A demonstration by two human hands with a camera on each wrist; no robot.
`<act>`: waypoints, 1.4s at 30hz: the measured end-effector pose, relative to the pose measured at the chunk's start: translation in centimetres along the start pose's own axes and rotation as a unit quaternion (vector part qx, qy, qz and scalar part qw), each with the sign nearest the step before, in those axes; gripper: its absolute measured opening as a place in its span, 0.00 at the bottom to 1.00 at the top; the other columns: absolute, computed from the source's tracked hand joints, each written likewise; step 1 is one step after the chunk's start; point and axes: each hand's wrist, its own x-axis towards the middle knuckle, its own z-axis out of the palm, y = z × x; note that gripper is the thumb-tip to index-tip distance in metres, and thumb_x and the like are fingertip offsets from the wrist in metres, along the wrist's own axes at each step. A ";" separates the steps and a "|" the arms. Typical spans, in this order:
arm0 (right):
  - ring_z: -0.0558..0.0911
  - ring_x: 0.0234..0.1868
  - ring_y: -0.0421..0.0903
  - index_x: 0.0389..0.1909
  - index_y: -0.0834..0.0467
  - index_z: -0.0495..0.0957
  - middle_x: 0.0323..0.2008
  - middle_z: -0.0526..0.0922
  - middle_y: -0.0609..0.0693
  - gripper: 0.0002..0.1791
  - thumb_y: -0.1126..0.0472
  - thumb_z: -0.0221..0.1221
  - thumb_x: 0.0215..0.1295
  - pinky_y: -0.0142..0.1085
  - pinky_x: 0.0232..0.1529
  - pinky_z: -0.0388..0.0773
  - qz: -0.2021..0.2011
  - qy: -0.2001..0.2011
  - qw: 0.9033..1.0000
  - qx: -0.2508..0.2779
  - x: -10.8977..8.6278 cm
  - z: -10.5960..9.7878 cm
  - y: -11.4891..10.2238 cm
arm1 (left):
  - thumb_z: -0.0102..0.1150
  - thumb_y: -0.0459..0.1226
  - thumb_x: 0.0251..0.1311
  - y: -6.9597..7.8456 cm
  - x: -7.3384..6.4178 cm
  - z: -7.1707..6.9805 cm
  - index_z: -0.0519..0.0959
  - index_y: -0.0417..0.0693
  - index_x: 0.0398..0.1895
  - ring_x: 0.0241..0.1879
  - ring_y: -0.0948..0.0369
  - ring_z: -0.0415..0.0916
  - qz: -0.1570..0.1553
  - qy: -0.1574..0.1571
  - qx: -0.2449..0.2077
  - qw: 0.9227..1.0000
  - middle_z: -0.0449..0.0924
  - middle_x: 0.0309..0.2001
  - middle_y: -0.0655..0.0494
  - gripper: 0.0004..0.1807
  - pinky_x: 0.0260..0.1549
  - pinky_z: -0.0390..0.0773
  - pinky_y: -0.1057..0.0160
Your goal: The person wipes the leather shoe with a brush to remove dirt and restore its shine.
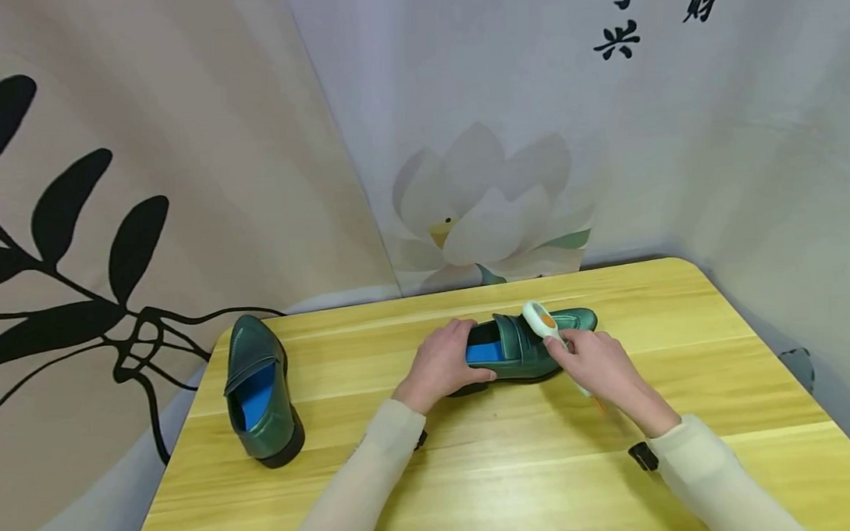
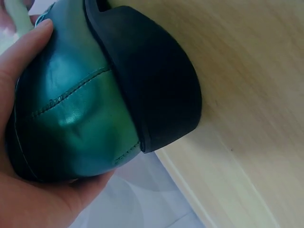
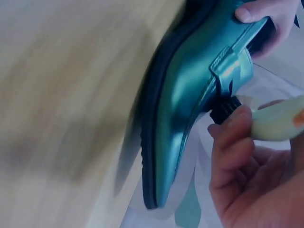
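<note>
A green leather loafer (image 1: 529,365) with a blue insole lies on the wooden table, its toe pointing right. My left hand (image 1: 438,360) grips it around the heel; the left wrist view shows the thumb along its side and the black heel block (image 2: 156,80). In my right hand (image 1: 600,362) is a small brush (image 3: 275,122) with a white and orange handle, pinched between thumb and fingers. Its dark bristles (image 3: 225,110) are right at the strap across the loafer's upper. A matching green loafer (image 1: 270,427) stands at the table's left, toe away from me.
The light wooden table (image 1: 517,473) has its back edge just behind the gripped loafer. Behind it hangs a pale curtain (image 1: 252,146) printed with dark leaves, a lotus and black characters. Dark straps sit at both wrists.
</note>
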 end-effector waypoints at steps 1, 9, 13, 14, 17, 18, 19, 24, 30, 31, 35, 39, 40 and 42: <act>0.64 0.14 0.43 0.24 0.52 0.73 0.14 0.64 0.44 0.25 0.43 0.49 0.80 0.37 0.18 0.61 0.006 0.002 1.000 -0.006 0.1 -0.2 0.1 | 0.76 0.62 0.51 0.1 0.0 0.1 0.70 0.44 0.73 0.59 0.50 0.77 -0.001 0.001 -0.001 1.000 0.76 0.65 0.49 0.51 0.59 0.78 0.49; 0.65 0.15 0.44 0.32 0.57 0.79 0.14 0.65 0.45 0.21 0.46 0.52 0.79 0.38 0.20 0.61 0.015 0.015 0.999 -0.048 0.0 -1.0 1.2 | 0.77 0.61 0.50 0.0 0.0 -0.1 0.70 0.45 0.73 0.58 0.49 0.78 -0.019 0.009 0.000 1.000 0.76 0.66 0.49 0.51 0.57 0.79 0.47; 0.68 0.18 0.44 0.41 0.62 0.82 0.17 0.70 0.46 0.23 0.46 0.53 0.78 0.38 0.21 0.64 -0.010 0.003 0.998 -0.058 -0.3 -0.6 1.1 | 0.77 0.62 0.50 -0.1 0.2 -0.1 0.70 0.45 0.73 0.58 0.48 0.77 -0.008 0.008 -0.003 1.000 0.76 0.66 0.48 0.52 0.57 0.79 0.47; 0.69 0.19 0.44 0.45 0.64 0.83 0.18 0.71 0.46 0.24 0.46 0.53 0.78 0.38 0.21 0.64 -0.010 0.003 0.998 -0.067 -0.4 -0.6 1.2 | 0.77 0.62 0.51 -0.1 0.2 -0.1 0.69 0.45 0.73 0.58 0.48 0.77 -0.005 0.007 -0.005 1.000 0.75 0.66 0.47 0.52 0.57 0.79 0.47; 0.68 0.18 0.45 0.49 0.67 0.82 0.17 0.70 0.47 0.24 0.48 0.53 0.78 0.39 0.20 0.63 -0.001 0.029 0.993 -0.110 -0.8 -0.7 1.8 | 0.77 0.61 0.51 -0.2 0.3 -0.1 0.69 0.45 0.73 0.58 0.48 0.77 -0.006 0.008 -0.009 1.000 0.75 0.66 0.47 0.51 0.58 0.78 0.47; 0.67 0.18 0.46 0.48 0.68 0.82 0.16 0.69 0.48 0.23 0.49 0.54 0.78 0.39 0.20 0.63 -0.001 0.038 0.992 -0.120 -0.9 -0.7 2.0 | 0.77 0.61 0.50 -0.3 0.3 -0.1 0.69 0.45 0.73 0.58 0.48 0.77 -0.009 0.007 -0.009 1.000 0.75 0.66 0.48 0.52 0.58 0.78 0.47; 0.67 0.17 0.46 0.47 0.68 0.82 0.16 0.69 0.48 0.22 0.50 0.54 0.78 0.39 0.19 0.63 -0.003 0.046 0.991 -0.127 -0.9 -0.7 2.2 | 0.77 0.61 0.50 -0.3 0.2 -0.1 0.70 0.45 0.73 0.58 0.48 0.77 -0.012 0.008 -0.012 1.000 0.75 0.66 0.48 0.51 0.58 0.78 0.47; 0.72 0.20 0.45 0.49 0.70 0.83 0.18 0.72 0.48 0.24 0.50 0.57 0.76 0.44 0.23 0.72 -0.045 0.038 0.990 -0.127 -1.2 -0.4 2.0 | 0.77 0.61 0.50 -0.5 0.2 0.0 0.70 0.45 0.73 0.59 0.49 0.77 -0.011 0.005 -0.011 1.000 0.75 0.66 0.47 0.52 0.59 0.77 0.47; 0.68 0.18 0.46 0.35 0.61 0.80 0.16 0.68 0.47 0.15 0.53 0.59 0.74 0.41 0.19 0.66 -0.037 0.071 0.987 -0.141 -1.5 -0.4 2.4 | 0.77 0.61 0.51 -0.4 0.3 0.3 0.70 0.44 0.73 0.59 0.49 0.77 -0.001 0.005 -0.009 1.000 0.75 0.66 0.47 0.51 0.60 0.77 0.48; 0.68 0.18 0.46 0.34 0.60 0.79 0.16 0.68 0.47 0.14 0.53 0.59 0.74 0.41 0.19 0.66 -0.036 0.074 0.987 -0.141 -1.5 -0.3 2.5 | 0.77 0.61 0.50 -0.3 0.3 0.3 0.70 0.44 0.73 0.59 0.49 0.77 -0.001 0.006 -0.007 1.000 0.76 0.65 0.47 0.52 0.60 0.77 0.48; 0.79 0.28 0.50 0.44 0.63 0.81 0.32 0.83 0.54 0.15 0.53 0.58 0.75 0.47 0.27 0.77 -0.037 0.061 0.992 -0.107 -1.8 0.0 2.3 | 0.77 0.61 0.50 -0.2 0.3 0.5 0.70 0.44 0.73 0.58 0.49 0.77 -0.001 0.007 -0.009 1.000 0.76 0.65 0.48 0.51 0.59 0.77 0.48; 0.80 0.32 0.50 0.57 0.69 0.76 0.40 0.84 0.57 0.23 0.51 0.55 0.79 0.47 0.31 0.78 -0.009 0.045 0.997 -0.056 -2.4 0.6 1.4 | 0.77 0.61 0.50 0.0 0.3 0.5 0.69 0.44 0.73 0.58 0.49 0.77 -0.002 0.007 -0.012 1.000 0.76 0.65 0.47 0.52 0.59 0.77 0.48; 0.78 0.31 0.49 0.58 0.70 0.75 0.38 0.83 0.56 0.25 0.50 0.54 0.80 0.45 0.29 0.77 -0.001 0.046 0.998 -0.050 -2.5 0.7 1.1 | 0.77 0.61 0.50 0.0 0.3 0.5 0.69 0.44 0.73 0.58 0.49 0.77 -0.002 0.008 -0.012 1.000 0.76 0.65 0.47 0.52 0.59 0.78 0.48; 0.75 0.26 0.48 0.58 0.70 0.74 0.34 0.81 0.54 0.26 0.49 0.53 0.81 0.42 0.24 0.72 0.009 0.051 0.997 -0.051 -2.5 0.9 1.1 | 0.77 0.61 0.50 0.1 0.4 0.5 0.69 0.44 0.73 0.58 0.49 0.77 -0.002 0.009 -0.011 1.000 0.76 0.65 0.47 0.52 0.59 0.78 0.48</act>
